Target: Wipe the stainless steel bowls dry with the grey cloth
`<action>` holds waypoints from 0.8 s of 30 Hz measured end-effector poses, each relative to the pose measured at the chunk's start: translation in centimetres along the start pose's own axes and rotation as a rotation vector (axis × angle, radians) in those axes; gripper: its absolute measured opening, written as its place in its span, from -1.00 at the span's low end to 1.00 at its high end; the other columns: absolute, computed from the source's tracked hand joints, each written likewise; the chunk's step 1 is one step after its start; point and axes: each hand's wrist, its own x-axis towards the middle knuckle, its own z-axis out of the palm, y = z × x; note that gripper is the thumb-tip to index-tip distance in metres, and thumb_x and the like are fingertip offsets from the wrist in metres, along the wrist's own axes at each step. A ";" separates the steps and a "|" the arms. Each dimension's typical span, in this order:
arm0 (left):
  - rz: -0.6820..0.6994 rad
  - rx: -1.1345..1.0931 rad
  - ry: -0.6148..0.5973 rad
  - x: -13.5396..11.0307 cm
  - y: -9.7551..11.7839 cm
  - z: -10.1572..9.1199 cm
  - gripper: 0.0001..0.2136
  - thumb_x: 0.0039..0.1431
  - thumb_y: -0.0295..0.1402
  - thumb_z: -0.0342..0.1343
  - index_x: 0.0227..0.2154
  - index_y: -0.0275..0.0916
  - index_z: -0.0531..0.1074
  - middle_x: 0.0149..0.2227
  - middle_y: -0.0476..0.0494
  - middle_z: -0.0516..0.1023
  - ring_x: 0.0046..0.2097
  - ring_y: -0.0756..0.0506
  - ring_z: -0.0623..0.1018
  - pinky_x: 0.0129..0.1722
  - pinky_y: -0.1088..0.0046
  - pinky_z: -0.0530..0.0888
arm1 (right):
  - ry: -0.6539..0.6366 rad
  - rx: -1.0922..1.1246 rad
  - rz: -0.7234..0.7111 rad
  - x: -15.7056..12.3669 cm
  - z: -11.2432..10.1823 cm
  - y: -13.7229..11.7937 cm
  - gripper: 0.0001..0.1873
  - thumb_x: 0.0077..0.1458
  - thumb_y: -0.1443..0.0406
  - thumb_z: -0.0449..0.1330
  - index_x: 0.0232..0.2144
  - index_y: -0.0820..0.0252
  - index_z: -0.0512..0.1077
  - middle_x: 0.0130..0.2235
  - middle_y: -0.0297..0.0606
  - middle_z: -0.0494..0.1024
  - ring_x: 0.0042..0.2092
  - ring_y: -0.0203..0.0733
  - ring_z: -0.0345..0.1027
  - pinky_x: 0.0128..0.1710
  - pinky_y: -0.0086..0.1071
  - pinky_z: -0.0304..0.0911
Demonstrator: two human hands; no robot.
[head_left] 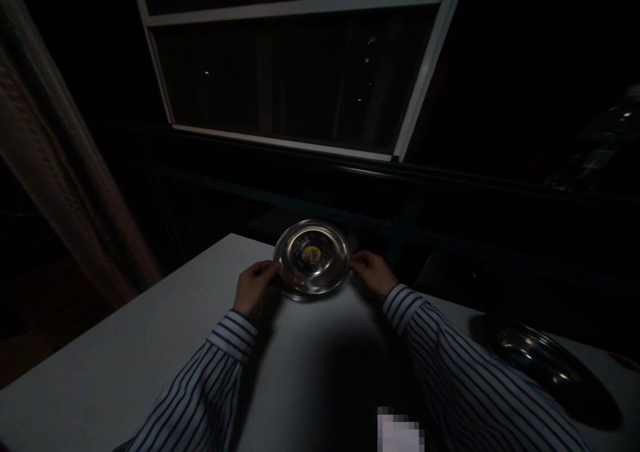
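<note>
Two hands grip a round metal plate (325, 284) by opposite sides of its rim, at the far end of a white table (170, 332).
The left hand (255, 285) pinches the left edge between thumb and fingers, and the right hand (374, 273) pinches the right edge in the same way; whether the plate rests on the table or is slightly raised cannot be told. A yellow and red sticker (311, 255) sits in the middle of its shiny face. Blue-and-white striped sleeves (233, 335) cover both forearms. Beyond the right forearm, a larger shiny metal dish (575, 379) lies on the table, partly hidden by the sleeve. A patterned curtain (65, 152) hangs at the left, and a white-framed window (295, 79) stands dark behind the table.
</note>
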 end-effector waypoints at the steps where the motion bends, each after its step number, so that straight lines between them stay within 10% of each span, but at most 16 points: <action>1: 0.017 0.028 -0.024 -0.4 0.3 0.2 -0.70 -0.28 -0.22 0.21 -0.51 -0.37 0.41 -0.52 -0.11 0.48 -0.45 -0.03 0.46 -0.41 0.42 0.42 | -0.002 0.012 -0.033 -0.6 -0.7 -0.2 -0.88 -0.03 0.33 0.07 -0.42 0.31 0.34 -0.51 -0.34 0.40 -0.47 -0.36 0.29 -0.45 -0.50 0.19; 9: -0.089 0.140 -0.367 -5.3 1.8 3.4 -0.62 -0.06 -0.40 0.08 -0.10 -0.27 0.30 -0.43 -0.08 0.48 -0.52 -0.01 0.46 -0.61 0.49 0.41 | -0.103 -0.066 0.060 -5.9 -7.2 0.1 -0.81 0.00 0.31 0.03 -0.36 0.33 0.37 -0.43 -0.25 0.45 -0.43 -0.32 0.32 -0.45 -0.47 0.20; 18: -0.396 -0.026 -0.464 -10.3 -2.0 8.4 -0.61 -0.03 -0.52 0.05 -0.07 -0.31 0.26 -0.51 -0.11 0.51 -0.55 -0.03 0.49 -0.54 0.43 0.46 | -0.208 -0.511 0.123 -17.7 -15.8 5.3 -0.56 0.03 0.17 -0.02 -0.07 0.27 0.32 -0.14 -0.10 0.45 -0.11 -0.08 0.31 -0.09 -0.24 0.17; 24: -0.437 -0.053 -0.458 -12.1 -4.5 10.7 -0.60 -0.03 -0.53 0.07 -0.06 -0.33 0.23 -0.44 -0.18 0.52 -0.49 -0.08 0.53 -0.44 0.30 0.50 | -0.165 -0.497 0.270 -25.0 -16.2 9.8 -0.38 -0.04 0.10 0.06 0.03 0.33 0.21 0.04 -0.04 0.30 0.04 -0.03 0.18 0.03 -0.21 0.07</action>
